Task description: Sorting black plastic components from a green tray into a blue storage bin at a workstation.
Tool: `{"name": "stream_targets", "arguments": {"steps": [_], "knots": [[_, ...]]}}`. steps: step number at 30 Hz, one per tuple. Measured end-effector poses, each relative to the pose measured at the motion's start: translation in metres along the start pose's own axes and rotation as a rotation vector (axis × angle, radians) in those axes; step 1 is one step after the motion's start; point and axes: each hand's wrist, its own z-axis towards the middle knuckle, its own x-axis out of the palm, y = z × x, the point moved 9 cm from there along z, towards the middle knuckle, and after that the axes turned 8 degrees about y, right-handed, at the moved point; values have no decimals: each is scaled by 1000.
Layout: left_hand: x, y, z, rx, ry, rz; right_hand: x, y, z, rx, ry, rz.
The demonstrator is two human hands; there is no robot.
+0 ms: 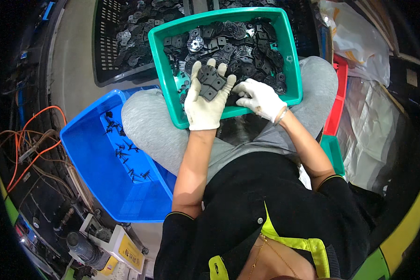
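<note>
Head view: palm-up left hand (203,108) around black parts (212,83); curled right hand (262,99), contents unclear.

Off-white covers the gloved left hand (204,109) and right hand (262,101), while the held part (213,85) is black, like most pieces (238,49) inside the green tub (292,70). The crate (108,42) is black, patterned with rows of holes; the bin (91,154) is blue. Heathered grey trousers (147,116) meet a black shirt (233,186) with fluorescent yellow trim (319,255).

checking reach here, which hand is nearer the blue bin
Left. The left hand, holding flat black parts over the near side of the green bin, is right of the blue bin, beyond the left knee; the right hand is farther right along that side.
</note>
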Motion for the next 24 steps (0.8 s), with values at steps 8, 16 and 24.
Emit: {"name": "stream_targets", "arguments": {"steps": [8,16,24], "knots": [[-2,-8,0,67,-32,0,-3,-2,2,125,43,210],[2,-11,-1,81,-18,13,-13,-10,-5,-32,-74,914],[5,-10,-2,83,-29,71,-17,-13,-13,54,-222,1168]]}}
